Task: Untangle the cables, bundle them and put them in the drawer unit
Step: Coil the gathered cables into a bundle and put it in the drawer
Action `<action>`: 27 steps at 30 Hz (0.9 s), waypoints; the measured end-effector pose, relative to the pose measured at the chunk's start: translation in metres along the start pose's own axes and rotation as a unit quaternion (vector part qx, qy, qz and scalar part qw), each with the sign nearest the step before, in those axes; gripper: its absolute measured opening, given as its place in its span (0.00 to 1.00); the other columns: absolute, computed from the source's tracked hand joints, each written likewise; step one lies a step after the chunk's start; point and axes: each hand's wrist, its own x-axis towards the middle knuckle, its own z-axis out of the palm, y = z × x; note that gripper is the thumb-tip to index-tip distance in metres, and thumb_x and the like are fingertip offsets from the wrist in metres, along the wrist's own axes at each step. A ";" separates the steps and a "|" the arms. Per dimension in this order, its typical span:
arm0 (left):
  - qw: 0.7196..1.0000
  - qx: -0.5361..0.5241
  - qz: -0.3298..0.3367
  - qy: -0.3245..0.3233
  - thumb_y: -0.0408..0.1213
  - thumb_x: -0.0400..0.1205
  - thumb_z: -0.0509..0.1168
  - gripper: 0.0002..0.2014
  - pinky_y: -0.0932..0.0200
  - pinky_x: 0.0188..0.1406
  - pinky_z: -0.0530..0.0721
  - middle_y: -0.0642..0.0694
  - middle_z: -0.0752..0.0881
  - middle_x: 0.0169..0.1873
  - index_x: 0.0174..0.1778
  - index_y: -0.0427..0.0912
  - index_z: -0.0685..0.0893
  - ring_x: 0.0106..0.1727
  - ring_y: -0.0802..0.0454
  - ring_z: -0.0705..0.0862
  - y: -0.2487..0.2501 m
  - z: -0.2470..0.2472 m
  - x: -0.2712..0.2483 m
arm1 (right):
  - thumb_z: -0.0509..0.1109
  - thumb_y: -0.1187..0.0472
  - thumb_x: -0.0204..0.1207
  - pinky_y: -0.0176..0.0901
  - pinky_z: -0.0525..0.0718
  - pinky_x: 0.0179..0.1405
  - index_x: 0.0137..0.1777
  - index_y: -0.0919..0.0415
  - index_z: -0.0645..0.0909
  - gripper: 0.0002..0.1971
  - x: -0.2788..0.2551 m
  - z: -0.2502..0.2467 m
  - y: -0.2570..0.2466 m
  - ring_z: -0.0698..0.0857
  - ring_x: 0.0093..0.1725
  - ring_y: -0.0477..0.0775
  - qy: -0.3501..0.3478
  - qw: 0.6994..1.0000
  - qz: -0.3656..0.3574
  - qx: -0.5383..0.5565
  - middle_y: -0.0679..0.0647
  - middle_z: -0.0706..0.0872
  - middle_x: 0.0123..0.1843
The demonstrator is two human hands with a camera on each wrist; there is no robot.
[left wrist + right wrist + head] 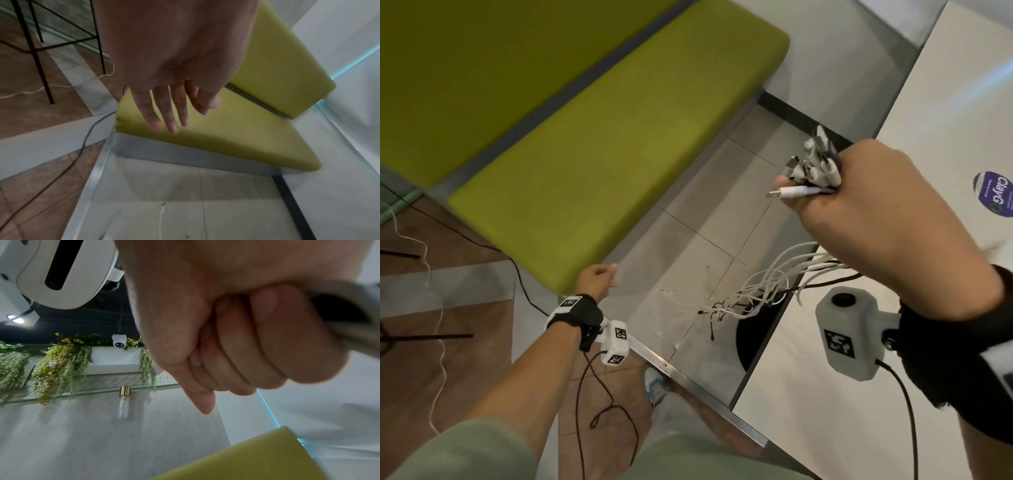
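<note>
My right hand (859,205) is raised in a fist and grips a bundle of white and black cables (815,171). Their plug ends stick out above the fist, and the loose strands (767,284) hang below it toward the floor. In the right wrist view the curled fingers (257,345) close round the blurred cables (349,318). My left hand (595,277) hangs low by the corner of the green bench, fingers (168,113) straight and relaxed, holding nothing. No drawer unit is in view.
A green cushioned bench (592,144) fills the upper left. A white table (945,102) with a purple sticker (993,198) stands at right, its dark round base (753,332) below. Loose wires (434,308) trail on the floor at left. A shoe (654,383) shows near the metal floor strip.
</note>
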 end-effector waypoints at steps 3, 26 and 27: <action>0.989 0.027 0.071 -0.127 0.34 0.82 0.69 0.03 0.61 0.35 0.78 0.39 0.86 0.50 0.48 0.41 0.82 0.38 0.53 0.87 0.033 0.023 -0.016 | 0.66 0.52 0.79 0.50 0.71 0.26 0.32 0.69 0.74 0.21 0.002 0.014 -0.005 0.73 0.30 0.67 -0.006 1.000 -0.021 0.012 0.62 0.73 0.24; 0.847 0.027 0.291 -0.443 0.18 0.77 0.64 0.12 0.70 0.41 0.78 0.63 0.84 0.31 0.42 0.41 0.81 0.37 0.62 0.80 0.136 0.087 -0.133 | 0.66 0.58 0.77 0.42 0.63 0.20 0.28 0.62 0.65 0.19 0.029 0.042 -0.016 0.67 0.24 0.55 0.015 0.999 -0.003 0.029 0.55 0.69 0.25; 0.856 0.026 0.288 -0.429 0.18 0.78 0.63 0.13 0.70 0.39 0.77 0.61 0.84 0.32 0.41 0.43 0.82 0.36 0.60 0.79 0.135 0.087 -0.131 | 0.66 0.59 0.77 0.42 0.63 0.20 0.28 0.62 0.65 0.18 0.028 0.043 -0.016 0.67 0.24 0.55 0.012 0.999 -0.001 0.031 0.55 0.70 0.25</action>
